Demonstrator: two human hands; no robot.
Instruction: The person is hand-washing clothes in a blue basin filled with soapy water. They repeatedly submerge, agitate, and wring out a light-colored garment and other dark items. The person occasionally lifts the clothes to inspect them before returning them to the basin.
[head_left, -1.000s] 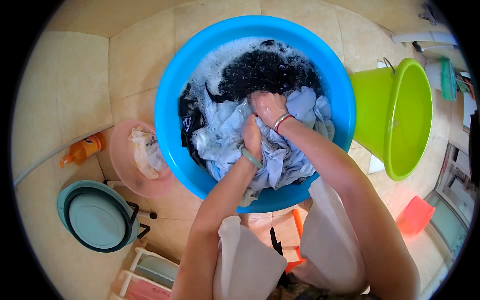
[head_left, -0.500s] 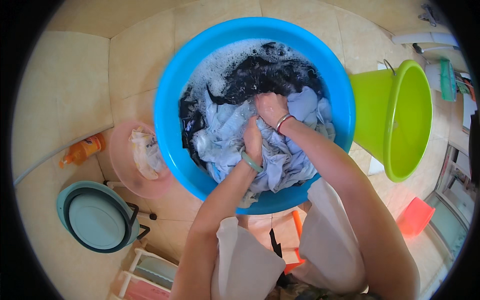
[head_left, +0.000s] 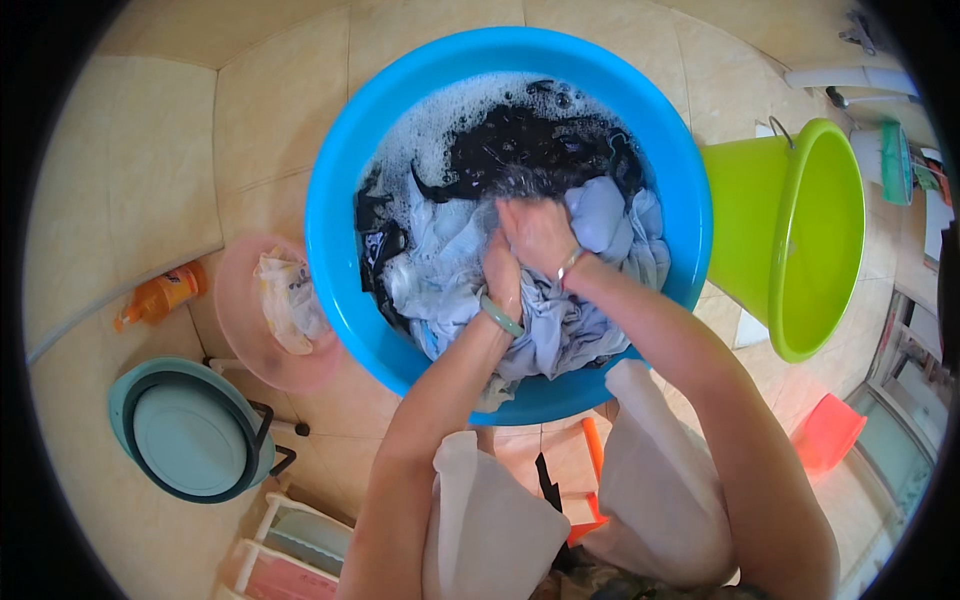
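Observation:
A large blue basin (head_left: pixel 335 200) holds soapy water and wet laundry. My left hand (head_left: pixel 502 272), a green bangle on its wrist, is closed on a wet light-blue garment (head_left: pixel 440 240) near the middle of the basin. Right against it, my right hand (head_left: pixel 542 235), wearing a metal bangle, is curled with its fingertips hidden and bunches the same pale cloth. Water splashes just beyond the knuckles. Dark clothes (head_left: pixel 520 145) float under suds at the far side, and a pale lavender bundle of cloth (head_left: pixel 597 215) bulges beside my right hand.
A lime-green bucket (head_left: pixel 745 210) stands close to the basin's right side. At left are a pink basin (head_left: pixel 240 335) with white cloth, an orange bottle (head_left: pixel 165 295) and grey-green basins (head_left: pixel 190 435). A small red-orange container (head_left: pixel 830 433) lies at lower right.
My right hand has shifted slightly nearer to me and to the left hand. Water now splashes above my hands, and more dark cloth shows beyond them.

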